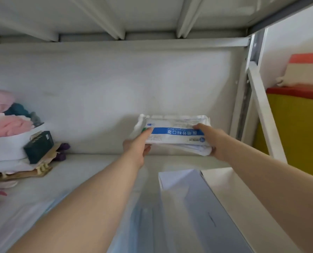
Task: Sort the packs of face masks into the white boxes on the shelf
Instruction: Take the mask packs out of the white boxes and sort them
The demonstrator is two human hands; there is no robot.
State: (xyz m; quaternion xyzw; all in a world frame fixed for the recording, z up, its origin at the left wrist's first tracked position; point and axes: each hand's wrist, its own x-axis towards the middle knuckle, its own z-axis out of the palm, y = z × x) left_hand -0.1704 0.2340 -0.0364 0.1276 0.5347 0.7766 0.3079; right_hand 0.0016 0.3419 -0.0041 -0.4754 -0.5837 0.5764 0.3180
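A stack of white face mask packs [172, 131] with a blue printed band is held above the back of the white shelf [90, 167]. My left hand [137, 146] grips the stack's left end and my right hand [211, 141] grips its right end. Under my right forearm stands an open white box [188, 194], its flap raised on the right. More clear-wrapped packs with blue contents [139, 220] lie blurred between my forearms at the front.
At the left edge a white bin [8, 145] holds pink and teal cloths, with a dark green box [40, 146] leaning on it and brown cardboard beneath. A shelf post [243, 99] stands right; beyond it is a yellow and red object [296, 125].
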